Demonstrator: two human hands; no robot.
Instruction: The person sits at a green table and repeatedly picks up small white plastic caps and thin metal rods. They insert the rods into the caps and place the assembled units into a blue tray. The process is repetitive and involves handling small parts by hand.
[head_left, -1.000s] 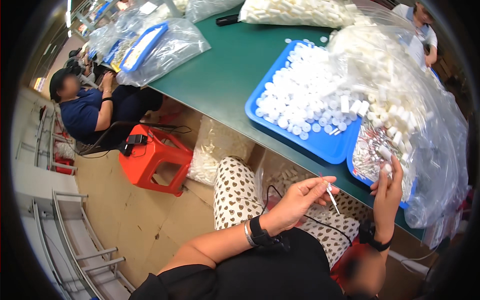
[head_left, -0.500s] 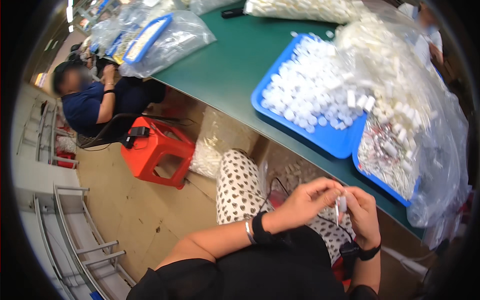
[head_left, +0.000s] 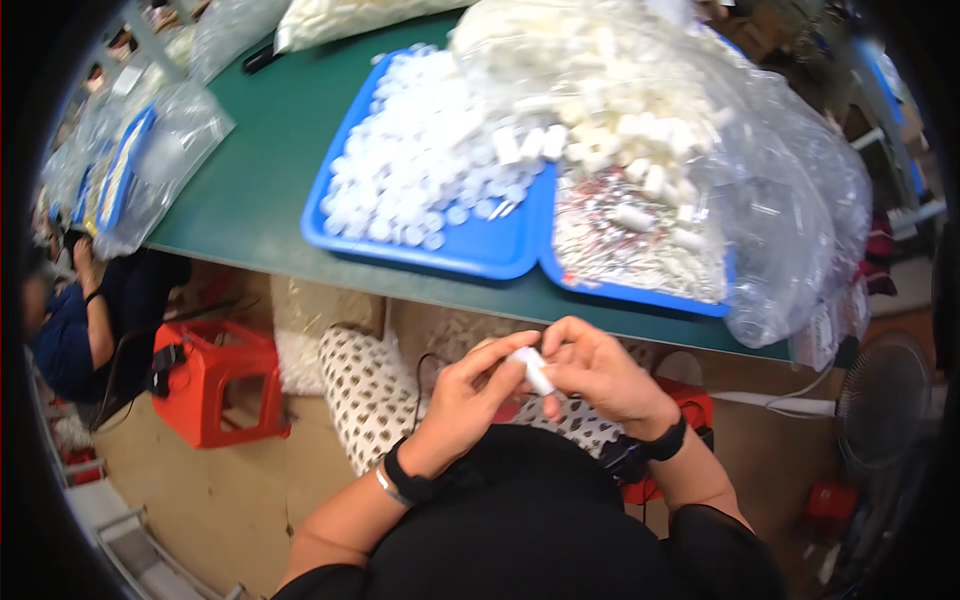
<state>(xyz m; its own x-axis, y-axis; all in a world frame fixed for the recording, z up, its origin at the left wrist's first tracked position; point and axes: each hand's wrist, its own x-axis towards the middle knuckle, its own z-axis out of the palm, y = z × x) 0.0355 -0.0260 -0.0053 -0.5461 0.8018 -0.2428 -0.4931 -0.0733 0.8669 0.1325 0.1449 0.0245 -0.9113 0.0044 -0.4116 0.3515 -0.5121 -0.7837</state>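
Over my lap, a small white cylinder (head_left: pixel 537 374) is held between both my hands. My left hand (head_left: pixel 465 402) pinches its upper end, thumb and fingers closed together. The right hand (head_left: pixel 607 378) grips the piece from the other side with thumb and fingertips; its exact ends are partly hidden. Beyond them, on the green table (head_left: pixel 240 160), stands a blue tray (head_left: pixel 318 205) heaped with round translucent white caps (head_left: pixel 405 150). Beside it, a second blue tray (head_left: pixel 640 300) bears thin white parts with red bits (head_left: pixel 625 235) and some white cylinders (head_left: pixel 655 180).
A large clear bag (head_left: pixel 790 200) of white cylinders spreads over the right tray. The table's front edge runs just past my hands. Red stool (head_left: pixel 215 385) and a seated person (head_left: pixel 65 330) are at left; a fan (head_left: pixel 885 400) stands at right.
The view has swung right, so trays and hands appear farther left. The thin white piece seen beside the cylinder earlier no longer shows; the cylinder is now tilted between both hands' fingers.
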